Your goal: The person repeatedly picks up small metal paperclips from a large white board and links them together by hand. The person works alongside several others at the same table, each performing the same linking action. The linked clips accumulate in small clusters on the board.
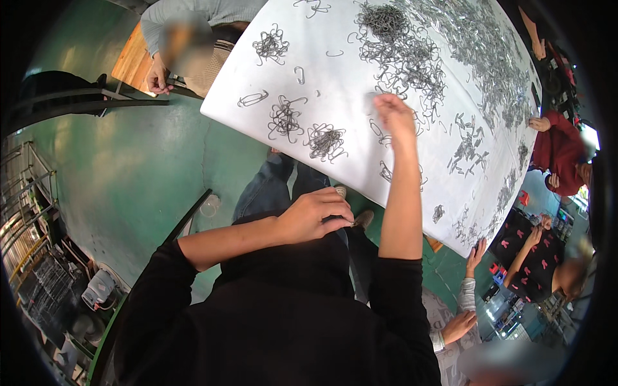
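Note:
My left hand [315, 215] is held in front of my body, short of the table edge. Its fingers are curled and the thumb presses against the fingertips; whatever is pinched there is too small to name. Over the white tabletop [344, 83] my right hand [394, 117] is bent and slightly blurred, with a grey smear at its fingertips. Just beyond it spreads a big heap of dark bent wire hooks [386, 26]. Smaller clusters of hooks [326, 141] lie near the table's edge to its left, and several loose hooks [376, 132] lie beneath my right wrist.
Short metal pieces [467, 147] lie scattered on the right, with a denser spread [479, 55] behind. Another person's hand [158, 74] is at the far left. On the right, co-workers' hands [476, 254] reach the table edge. Metal racking [29, 186] stands at the left.

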{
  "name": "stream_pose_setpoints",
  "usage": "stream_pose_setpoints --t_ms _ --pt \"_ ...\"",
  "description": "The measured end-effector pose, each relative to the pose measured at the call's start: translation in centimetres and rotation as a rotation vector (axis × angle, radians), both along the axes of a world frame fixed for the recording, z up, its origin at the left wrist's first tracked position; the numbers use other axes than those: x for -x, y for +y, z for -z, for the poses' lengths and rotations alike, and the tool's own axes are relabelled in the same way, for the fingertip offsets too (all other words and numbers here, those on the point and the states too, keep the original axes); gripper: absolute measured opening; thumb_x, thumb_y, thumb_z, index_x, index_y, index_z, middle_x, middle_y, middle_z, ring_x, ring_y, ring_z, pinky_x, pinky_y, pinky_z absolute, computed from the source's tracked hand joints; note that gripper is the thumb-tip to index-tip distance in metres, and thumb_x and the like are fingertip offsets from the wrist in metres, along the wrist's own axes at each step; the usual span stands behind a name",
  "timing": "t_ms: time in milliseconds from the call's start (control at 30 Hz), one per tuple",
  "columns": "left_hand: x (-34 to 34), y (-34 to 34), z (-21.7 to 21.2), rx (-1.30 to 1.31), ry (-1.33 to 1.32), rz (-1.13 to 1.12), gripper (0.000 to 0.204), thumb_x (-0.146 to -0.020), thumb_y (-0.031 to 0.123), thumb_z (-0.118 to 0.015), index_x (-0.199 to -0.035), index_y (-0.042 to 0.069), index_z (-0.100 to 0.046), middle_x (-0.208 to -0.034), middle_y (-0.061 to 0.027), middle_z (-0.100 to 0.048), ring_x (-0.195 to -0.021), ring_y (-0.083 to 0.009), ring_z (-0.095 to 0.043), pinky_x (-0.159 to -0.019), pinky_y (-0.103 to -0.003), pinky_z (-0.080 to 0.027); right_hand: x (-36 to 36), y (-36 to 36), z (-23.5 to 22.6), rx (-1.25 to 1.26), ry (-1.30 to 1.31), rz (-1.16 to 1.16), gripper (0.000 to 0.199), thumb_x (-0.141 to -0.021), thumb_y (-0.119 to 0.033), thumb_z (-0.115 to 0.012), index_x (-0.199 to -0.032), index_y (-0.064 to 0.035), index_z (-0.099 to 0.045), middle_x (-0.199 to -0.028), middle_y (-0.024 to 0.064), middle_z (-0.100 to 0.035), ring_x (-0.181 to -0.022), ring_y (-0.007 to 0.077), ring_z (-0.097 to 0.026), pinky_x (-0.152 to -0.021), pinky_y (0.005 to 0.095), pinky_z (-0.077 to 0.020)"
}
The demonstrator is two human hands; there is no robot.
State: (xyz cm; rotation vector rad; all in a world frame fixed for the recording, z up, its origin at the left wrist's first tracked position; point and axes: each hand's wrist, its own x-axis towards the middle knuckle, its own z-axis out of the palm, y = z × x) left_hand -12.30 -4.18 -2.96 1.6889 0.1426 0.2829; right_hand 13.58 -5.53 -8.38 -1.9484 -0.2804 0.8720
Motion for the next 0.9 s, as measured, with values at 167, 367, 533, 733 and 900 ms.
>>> stream_pose_setpoints --t_ms 167,367,533,733,900 --pt "0.4 0.2 0.0 0.003 0.017 0.039 0.013 -0.077 0.004 -0.074 -0.088 0.006 -0.068 -0.089 -0.0052 -0.067 -0.084 -0.0220 -0.060 -0.073 -0.033 -0.050 7.2 2.5 -0.1 -0.065 0.183 -0.226 0.015 -0.084 -0.020 -0.072 -0.091 -0.0079 -0.067 -0.074 -0.0047 -0.059 -0.059 0.0028 -0.043 -0.050 0.0188 -0.0316" --pt "1.2 0.6 0.1 0.004 0.011 0.057 0.014 -0.077 0.004 -0.074 -0.089 0.005 -0.068 -0.089 -0.0044 -0.067 -0.084 -0.0219 -0.060 -0.074 -0.034 -0.050 9.5 5.1 -0.5 -0.113 0.385 -0.228 0.012 -0.084 -0.016 -0.071 -0.088 -0.0063 -0.065 -0.075 -0.0022 -0.061 -0.056 0.0028 -0.045 -0.048 0.0182 -0.0309" --pt "1.7 0.5 0.3 0.005 -0.018 0.050 0.013 -0.077 0.005 -0.074 -0.089 0.006 -0.068 -0.089 -0.0038 -0.067 -0.083 -0.0221 -0.059 -0.073 -0.034 -0.050 9.8 5.3 -1.1 -0.113 0.439 -0.214 0.012 -0.087 -0.015 -0.067 -0.091 -0.0034 -0.064 -0.076 0.0020 -0.064 -0.054 0.0035 -0.045 -0.046 0.0177 -0.0302" --pt "2.3 0.4 1.0 -0.055 -0.045 0.050 0.011 -0.080 0.010 -0.072 -0.089 0.009 -0.067 -0.089 -0.0021 -0.066 -0.083 -0.0224 -0.059 -0.073 -0.033 -0.050 11.3 7.3 -1.7 -0.066 0.404 -0.276 0.013 -0.088 -0.013 -0.064 -0.092 -0.0005 -0.063 -0.073 0.0061 -0.065 -0.049 0.0052 -0.045 -0.041 0.0184 -0.0303" --pt "2.7 0.4 1.5 -0.084 -0.007 0.068 0.012 -0.079 0.010 -0.072 -0.090 0.009 -0.068 -0.091 -0.0021 -0.066 -0.086 -0.0232 -0.060 -0.075 -0.034 -0.051 13.1 10.6 -1.5 -0.062 0.260 -0.415 0.016 -0.081 -0.014 -0.068 -0.085 0.0015 -0.066 -0.065 0.0092 -0.067 -0.044 0.0087 -0.052 -0.041 0.0223 -0.0392"
